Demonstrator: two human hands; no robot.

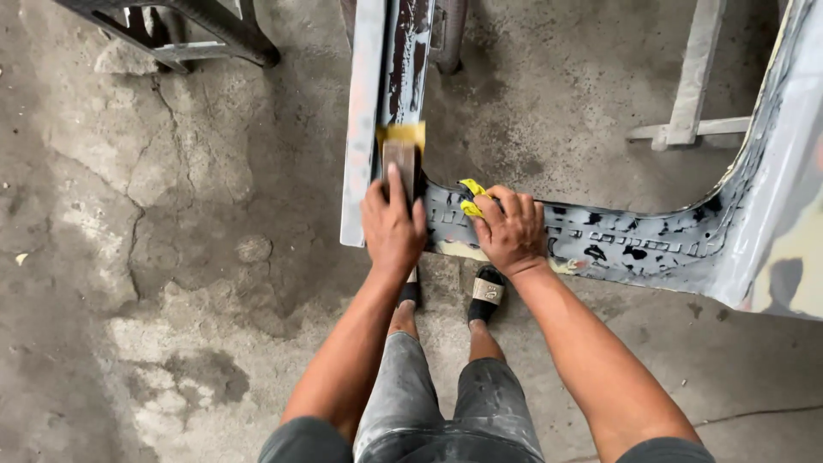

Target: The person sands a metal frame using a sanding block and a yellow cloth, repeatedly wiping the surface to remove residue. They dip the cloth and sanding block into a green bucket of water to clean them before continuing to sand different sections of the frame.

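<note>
A cracked, stained concrete floor (171,257) lies under a large grey car body panel (651,240), its paint worn off in dark patches; the panel stands at working height so both hands can bear down on it. The left hand (393,227) presses a wooden sanding block (400,159), wrapped in yellowish paper, flat against the panel's upright strip, fingers closed over its top. The right hand (512,230) steadies the lower rail, curled around a small yellow piece (471,199). A dark stand (184,34) and a pale metal frame (690,94) sit well apart behind; sandalled feet (484,296) stand just beneath.
</note>
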